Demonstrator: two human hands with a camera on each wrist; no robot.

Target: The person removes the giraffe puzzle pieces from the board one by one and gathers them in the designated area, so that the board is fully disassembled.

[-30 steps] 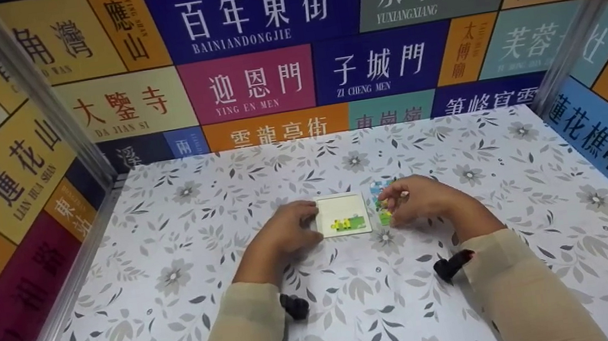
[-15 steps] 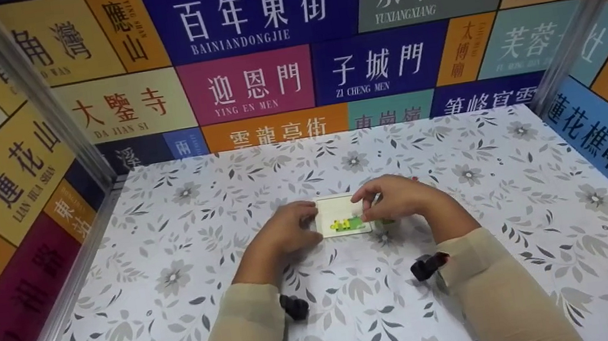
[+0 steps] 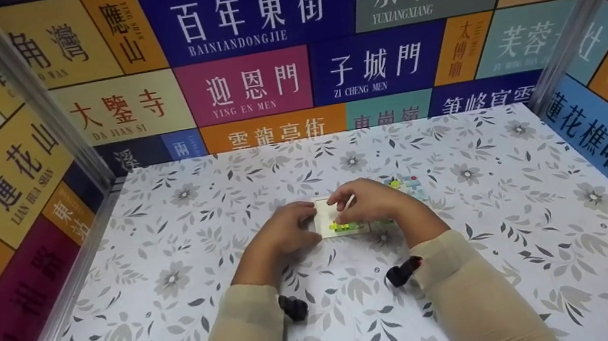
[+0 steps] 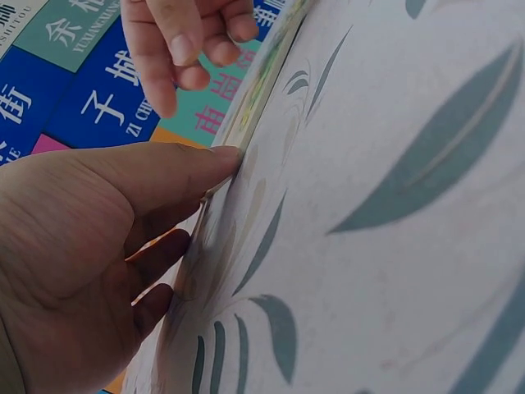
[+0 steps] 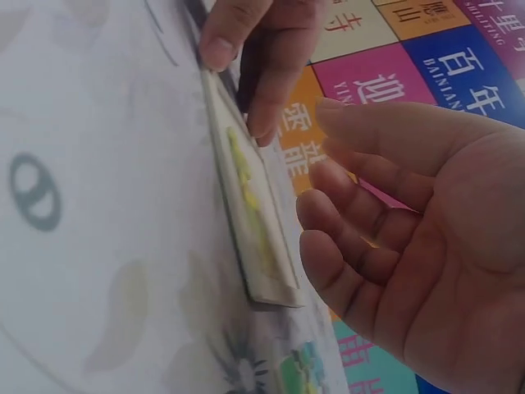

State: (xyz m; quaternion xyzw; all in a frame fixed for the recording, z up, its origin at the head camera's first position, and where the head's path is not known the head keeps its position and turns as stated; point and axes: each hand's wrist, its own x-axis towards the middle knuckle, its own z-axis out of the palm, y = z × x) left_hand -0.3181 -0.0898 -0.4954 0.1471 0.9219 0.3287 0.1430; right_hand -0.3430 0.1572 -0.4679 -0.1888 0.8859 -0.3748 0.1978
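A small cream jigsaw tray lies flat on the table in the head view. Along its near side sits a short row of yellow and green jigsaw pieces. My left hand holds the tray's left end, thumb at the near corner and index finger at the far one. Over the tray hovers my right hand, hiding its right part. In the right wrist view, the fingers of the right hand are loosely bent, with nothing showing between them, beside the tray.
Several loose, colourful jigsaw pieces lie right of the tray, partly behind my right hand. A leaf-patterned cloth covers the table. Panels with large printed characters enclose the back and sides.
My right hand has moved left, from the loose pieces across to above the tray, uncovering some pieces at the right. My left hand stays at the tray's left end.
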